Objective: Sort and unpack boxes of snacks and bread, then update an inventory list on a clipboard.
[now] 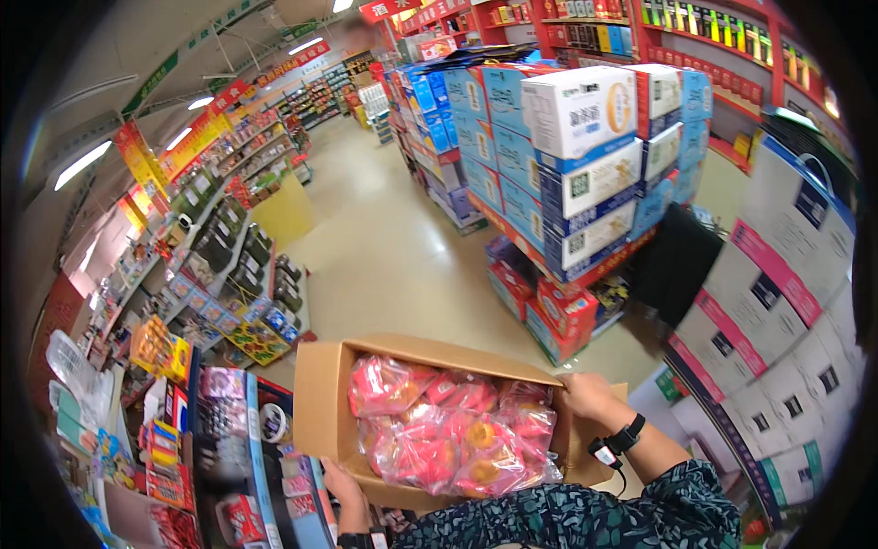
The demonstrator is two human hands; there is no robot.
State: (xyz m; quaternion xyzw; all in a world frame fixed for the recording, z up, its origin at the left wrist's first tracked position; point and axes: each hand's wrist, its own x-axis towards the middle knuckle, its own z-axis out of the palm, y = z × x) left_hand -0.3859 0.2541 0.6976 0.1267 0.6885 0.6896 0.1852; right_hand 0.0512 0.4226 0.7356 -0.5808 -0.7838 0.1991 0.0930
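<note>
While left fingers (330,468) and right fingers (575,386) grasp carton edges (320,403), open aisle (366,256) stretches ahead

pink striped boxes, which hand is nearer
Right: right hand, on the carton, is left of the boxes; left hand, at the carton's near left corner, is farther left.

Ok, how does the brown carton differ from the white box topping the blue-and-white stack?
The brown carton is open, showing red wrapped packets; the white box looks closed. The carton's visible sides are plain, while the white box carries coloured print. The carton is held, right hand on its right edge, left hand at its near left corner; the white box rests on stacked boxes. Both are box-shaped.
</note>
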